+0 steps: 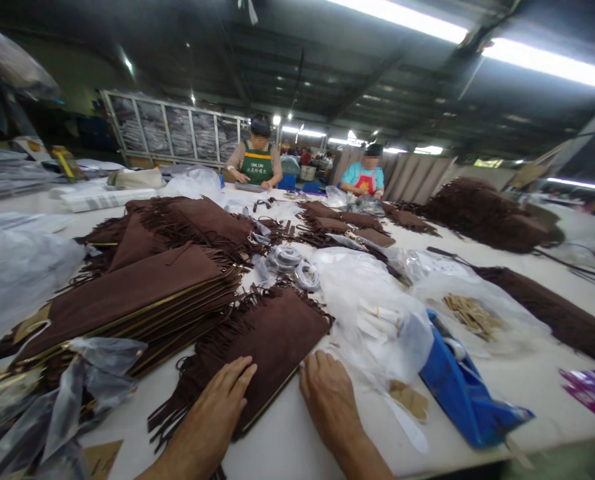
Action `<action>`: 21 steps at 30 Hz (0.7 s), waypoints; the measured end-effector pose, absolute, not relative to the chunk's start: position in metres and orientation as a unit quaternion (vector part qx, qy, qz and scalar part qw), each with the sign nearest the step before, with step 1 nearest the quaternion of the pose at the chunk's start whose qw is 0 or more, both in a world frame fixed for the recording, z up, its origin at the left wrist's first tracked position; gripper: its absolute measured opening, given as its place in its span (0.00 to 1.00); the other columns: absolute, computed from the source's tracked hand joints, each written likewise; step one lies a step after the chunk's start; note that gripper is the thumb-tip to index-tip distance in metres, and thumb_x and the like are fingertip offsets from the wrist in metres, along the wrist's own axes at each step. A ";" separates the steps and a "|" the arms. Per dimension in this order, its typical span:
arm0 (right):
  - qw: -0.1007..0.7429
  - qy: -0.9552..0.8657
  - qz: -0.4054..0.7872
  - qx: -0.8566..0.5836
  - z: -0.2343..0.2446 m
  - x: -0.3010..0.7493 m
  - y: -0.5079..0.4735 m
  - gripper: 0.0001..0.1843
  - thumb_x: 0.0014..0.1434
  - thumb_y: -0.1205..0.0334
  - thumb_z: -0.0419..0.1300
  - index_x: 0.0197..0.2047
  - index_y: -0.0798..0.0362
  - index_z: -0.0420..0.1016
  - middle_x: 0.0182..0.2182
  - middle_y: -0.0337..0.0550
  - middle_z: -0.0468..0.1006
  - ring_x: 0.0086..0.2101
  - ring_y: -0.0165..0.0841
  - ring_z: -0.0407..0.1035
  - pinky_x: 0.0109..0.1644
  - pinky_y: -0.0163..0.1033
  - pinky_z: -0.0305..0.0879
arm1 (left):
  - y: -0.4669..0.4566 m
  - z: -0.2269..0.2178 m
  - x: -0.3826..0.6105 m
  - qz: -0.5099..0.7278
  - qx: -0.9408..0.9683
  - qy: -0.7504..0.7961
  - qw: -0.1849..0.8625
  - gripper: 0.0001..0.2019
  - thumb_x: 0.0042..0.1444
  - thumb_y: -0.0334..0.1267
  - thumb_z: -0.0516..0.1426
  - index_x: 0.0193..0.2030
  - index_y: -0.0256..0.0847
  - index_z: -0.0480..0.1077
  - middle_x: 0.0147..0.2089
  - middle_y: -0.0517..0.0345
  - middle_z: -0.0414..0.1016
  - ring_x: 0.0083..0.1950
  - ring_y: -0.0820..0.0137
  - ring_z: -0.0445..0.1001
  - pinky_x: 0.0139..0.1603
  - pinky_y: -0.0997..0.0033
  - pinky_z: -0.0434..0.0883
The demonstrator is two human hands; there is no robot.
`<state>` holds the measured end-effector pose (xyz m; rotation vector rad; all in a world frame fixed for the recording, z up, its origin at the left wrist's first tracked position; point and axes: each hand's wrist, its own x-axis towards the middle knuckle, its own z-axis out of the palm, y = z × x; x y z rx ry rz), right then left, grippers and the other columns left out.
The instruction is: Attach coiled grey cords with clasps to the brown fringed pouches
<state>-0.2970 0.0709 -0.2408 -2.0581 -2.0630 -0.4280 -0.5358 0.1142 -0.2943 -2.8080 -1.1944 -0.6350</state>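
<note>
Fingers (238,372) of the left hand (215,403) were laid outstretched on the brown bag (280,343), slanted lengthwise rightward on the table (277,447), its right edge flanked by the curled right hand (330,387), grip unclear.

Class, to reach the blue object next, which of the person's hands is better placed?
The right hand, probably: it is nearer the blue object, while the left hand lies farther across, on the brown fringed piece.

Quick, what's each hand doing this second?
Left hand: open, laid on the brown pouch, not gripping it.
Right hand: fingers bent at the pouch's gold edge; whether it grips cannot be told.
</note>
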 end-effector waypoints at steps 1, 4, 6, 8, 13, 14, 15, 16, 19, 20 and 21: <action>0.094 -0.683 -0.146 -0.710 -0.238 -0.283 0.078 0.06 0.63 0.71 0.55 0.35 0.52 0.71 0.32 0.46 0.73 0.34 0.43 0.68 0.38 0.46 0.59 | 0.116 -0.299 -0.538 -0.205 -0.900 -0.385 0.023 0.29 0.60 0.27 0.49 0.68 0.47 0.55 0.67 0.53 0.64 0.66 0.62 0.66 0.63 0.55 0.72; 0.107 -0.650 -0.152 -0.737 -0.237 -0.258 0.092 0.05 0.63 0.69 0.56 0.35 0.54 0.71 0.32 0.47 0.73 0.34 0.42 0.69 0.37 0.45 0.62 | 0.122 -0.299 -0.543 -0.202 -0.906 -0.368 0.054 0.30 0.58 0.26 0.51 0.67 0.48 0.56 0.66 0.56 0.66 0.64 0.64 0.69 0.61 0.60 0.74; 0.120 -0.642 -0.157 -0.741 -0.241 -0.259 0.091 0.03 0.63 0.69 0.57 0.39 0.55 0.72 0.35 0.49 0.75 0.36 0.43 0.69 0.39 0.46 0.64 | 0.121 -0.283 -0.541 -0.192 -0.916 -0.348 0.057 0.27 0.59 0.30 0.53 0.65 0.46 0.60 0.64 0.54 0.69 0.62 0.63 0.71 0.58 0.61 0.75; 0.157 -0.654 -0.169 -0.720 -0.246 -0.270 0.085 0.13 0.61 0.71 0.59 0.49 0.57 0.71 0.45 0.53 0.74 0.45 0.46 0.68 0.47 0.50 0.65 | 0.115 -0.260 -0.530 -0.173 -0.920 -0.348 0.043 0.23 0.60 0.41 0.57 0.62 0.43 0.65 0.64 0.50 0.69 0.61 0.58 0.71 0.58 0.57 0.76; 0.298 -0.728 -0.102 -0.609 -0.257 -0.294 0.063 0.15 0.61 0.75 0.56 0.50 0.54 0.68 0.48 0.49 0.73 0.48 0.43 0.65 0.53 0.48 0.62 | 0.102 -0.217 -0.484 -0.080 -0.908 -0.411 -0.029 0.20 0.55 0.38 0.63 0.54 0.39 0.71 0.62 0.44 0.70 0.60 0.47 0.68 0.55 0.43 0.72; 0.317 -0.725 -0.082 -0.605 -0.257 -0.295 0.059 0.12 0.61 0.75 0.55 0.47 0.54 0.69 0.46 0.48 0.73 0.46 0.42 0.66 0.51 0.47 0.63 | 0.103 -0.213 -0.480 -0.072 -0.902 -0.423 -0.048 0.15 0.56 0.34 0.61 0.50 0.39 0.72 0.58 0.46 0.73 0.57 0.49 0.70 0.53 0.46 0.71; 0.334 -0.719 -0.066 -0.605 -0.255 -0.295 0.055 0.10 0.63 0.74 0.53 0.45 0.53 0.69 0.44 0.47 0.73 0.45 0.41 0.66 0.50 0.47 0.63 | 0.105 -0.209 -0.478 -0.076 -0.895 -0.433 -0.074 0.10 0.57 0.31 0.58 0.46 0.40 0.73 0.53 0.49 0.76 0.53 0.52 0.72 0.50 0.50 0.71; 0.348 -0.717 -0.055 -0.602 -0.252 -0.295 0.052 0.09 0.64 0.74 0.52 0.44 0.53 0.69 0.42 0.46 0.73 0.44 0.40 0.66 0.48 0.46 0.63 | 0.109 -0.206 -0.480 -0.089 -0.887 -0.440 -0.111 0.06 0.59 0.30 0.56 0.41 0.41 0.73 0.47 0.52 0.77 0.49 0.56 0.73 0.48 0.55 0.70; 0.369 -0.757 -0.039 -0.538 -0.242 -0.299 0.047 0.11 0.66 0.73 0.50 0.45 0.53 0.70 0.44 0.46 0.74 0.46 0.39 0.66 0.51 0.44 0.62 | 0.119 -0.197 -0.498 -0.148 -0.836 -0.464 -0.254 0.08 0.63 0.36 0.52 0.33 0.42 0.69 0.35 0.60 0.75 0.40 0.65 0.73 0.41 0.65 0.65; 0.365 -0.779 -0.042 -0.508 -0.240 -0.302 0.047 0.11 0.66 0.72 0.50 0.47 0.53 0.70 0.46 0.45 0.75 0.48 0.39 0.66 0.54 0.44 0.61 | 0.122 -0.194 -0.504 -0.162 -0.820 -0.467 -0.288 0.10 0.64 0.38 0.51 0.32 0.42 0.67 0.33 0.61 0.74 0.38 0.67 0.72 0.40 0.67 0.64; 0.360 -0.797 -0.046 -0.482 -0.238 -0.307 0.047 0.12 0.66 0.72 0.50 0.49 0.52 0.70 0.49 0.45 0.75 0.50 0.39 0.65 0.56 0.45 0.60 | 0.123 -0.193 -0.510 -0.171 -0.810 -0.468 -0.309 0.11 0.65 0.40 0.50 0.32 0.42 0.66 0.32 0.62 0.74 0.36 0.67 0.72 0.39 0.67 0.62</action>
